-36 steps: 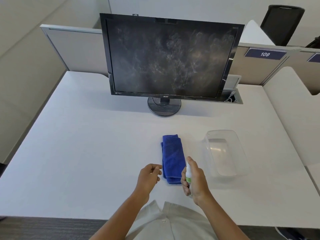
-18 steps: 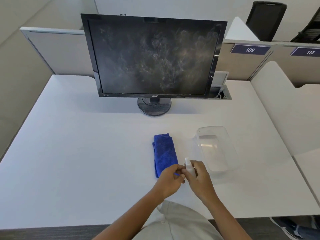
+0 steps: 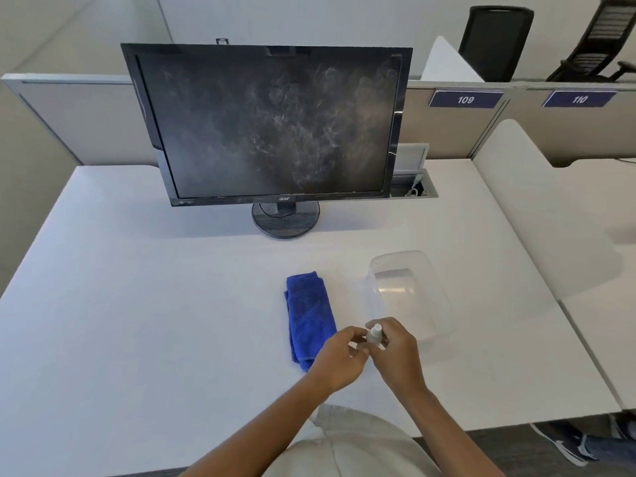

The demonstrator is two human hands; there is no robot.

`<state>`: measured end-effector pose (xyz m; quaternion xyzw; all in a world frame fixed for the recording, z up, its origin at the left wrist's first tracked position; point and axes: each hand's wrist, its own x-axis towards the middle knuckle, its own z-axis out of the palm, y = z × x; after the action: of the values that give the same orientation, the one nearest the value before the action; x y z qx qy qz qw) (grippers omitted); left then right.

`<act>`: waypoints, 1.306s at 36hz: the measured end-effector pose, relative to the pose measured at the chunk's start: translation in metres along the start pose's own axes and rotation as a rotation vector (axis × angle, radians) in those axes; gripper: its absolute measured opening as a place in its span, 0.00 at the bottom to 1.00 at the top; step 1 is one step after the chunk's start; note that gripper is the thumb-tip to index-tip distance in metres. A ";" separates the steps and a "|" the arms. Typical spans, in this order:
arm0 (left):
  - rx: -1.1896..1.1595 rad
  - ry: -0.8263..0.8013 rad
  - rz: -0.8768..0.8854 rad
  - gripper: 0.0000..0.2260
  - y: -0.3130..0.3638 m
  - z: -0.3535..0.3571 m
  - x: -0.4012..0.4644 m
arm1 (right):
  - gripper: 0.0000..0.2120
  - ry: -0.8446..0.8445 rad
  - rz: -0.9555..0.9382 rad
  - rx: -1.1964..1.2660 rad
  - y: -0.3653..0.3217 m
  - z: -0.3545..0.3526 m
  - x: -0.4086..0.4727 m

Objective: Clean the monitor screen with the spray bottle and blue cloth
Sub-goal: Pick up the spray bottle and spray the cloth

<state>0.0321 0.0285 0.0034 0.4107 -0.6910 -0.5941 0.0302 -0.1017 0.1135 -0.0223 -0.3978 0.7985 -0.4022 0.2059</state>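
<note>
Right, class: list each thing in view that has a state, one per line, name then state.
Monitor: off, screen smeared.
Cloth: folded, lying untouched on the desk.
Bottle: upright, held by both hands.
Tub: open, empty.
Left hand: fingers at the bottle.
Right hand: gripping the bottle.

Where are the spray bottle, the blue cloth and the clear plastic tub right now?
spray bottle [image 3: 374, 333]: head view, on its white nozzle top between both hands.
blue cloth [image 3: 308, 311]: head view, on the middle of the folded cloth.
clear plastic tub [image 3: 444, 294]: head view, on its right wall.
</note>
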 end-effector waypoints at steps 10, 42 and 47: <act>0.022 0.007 -0.011 0.14 -0.003 0.003 0.003 | 0.09 -0.049 0.006 -0.048 0.004 0.000 0.000; 0.104 0.329 -0.093 0.25 -0.052 -0.084 0.012 | 0.24 -0.224 -0.014 -0.160 -0.081 0.056 0.036; 0.104 0.216 -0.159 0.32 -0.069 -0.091 0.018 | 0.28 -0.299 0.239 -0.283 -0.076 0.081 0.043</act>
<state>0.1052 -0.0514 -0.0362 0.5268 -0.6789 -0.5101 0.0360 -0.0391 0.0132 -0.0099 -0.3807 0.8490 -0.1957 0.3098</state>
